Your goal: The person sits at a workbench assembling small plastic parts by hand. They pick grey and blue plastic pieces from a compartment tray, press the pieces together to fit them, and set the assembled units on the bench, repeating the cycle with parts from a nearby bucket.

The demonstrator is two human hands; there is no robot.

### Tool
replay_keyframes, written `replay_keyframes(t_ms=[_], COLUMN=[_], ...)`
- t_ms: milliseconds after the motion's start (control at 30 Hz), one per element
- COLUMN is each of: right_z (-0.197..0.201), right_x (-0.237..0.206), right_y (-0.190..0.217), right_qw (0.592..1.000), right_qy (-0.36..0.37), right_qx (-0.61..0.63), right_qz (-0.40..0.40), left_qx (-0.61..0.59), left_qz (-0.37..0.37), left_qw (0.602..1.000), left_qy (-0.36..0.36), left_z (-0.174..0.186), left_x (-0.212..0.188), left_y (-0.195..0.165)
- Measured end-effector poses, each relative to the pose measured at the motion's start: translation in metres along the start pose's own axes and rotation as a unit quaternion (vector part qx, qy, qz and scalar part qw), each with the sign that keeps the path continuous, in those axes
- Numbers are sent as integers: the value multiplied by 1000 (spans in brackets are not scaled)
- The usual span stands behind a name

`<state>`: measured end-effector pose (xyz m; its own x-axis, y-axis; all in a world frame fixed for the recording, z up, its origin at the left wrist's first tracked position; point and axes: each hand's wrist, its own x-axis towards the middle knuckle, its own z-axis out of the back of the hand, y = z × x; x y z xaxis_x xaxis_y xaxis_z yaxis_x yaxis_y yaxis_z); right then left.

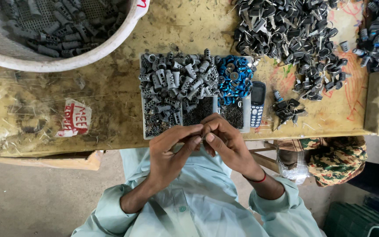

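The yellow worktop (110, 87) is carrying a compartmented tray (247, 115) sitting at its near edge, bare surface lying left of the tray. Just below the tray, over the edge, the left hand (169, 153) and right hand (227, 142) are pinching together a small metal part (203, 137), fingertips closed on it.

red-white sticker (74, 123) left, phone screen (258, 93) centre
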<state>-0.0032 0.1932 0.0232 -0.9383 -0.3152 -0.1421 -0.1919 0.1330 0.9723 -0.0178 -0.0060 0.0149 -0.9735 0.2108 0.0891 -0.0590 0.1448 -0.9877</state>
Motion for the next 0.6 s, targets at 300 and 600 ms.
replay_keyframes(t_ms=[300, 600], right_z=[-4, -3], right_x=[-4, -5], right_y=[6, 2], right_qw=[1000, 979], right_qy=[4, -29], right_qx=[-8, -179], right_qz=[-24, 91], left_qx=[6, 65], left_qz=[-58, 21], left_qw=[997, 994], left_qy=[54, 83], left_z=[9, 11], left_x=[3, 9], left_y=[-1, -3])
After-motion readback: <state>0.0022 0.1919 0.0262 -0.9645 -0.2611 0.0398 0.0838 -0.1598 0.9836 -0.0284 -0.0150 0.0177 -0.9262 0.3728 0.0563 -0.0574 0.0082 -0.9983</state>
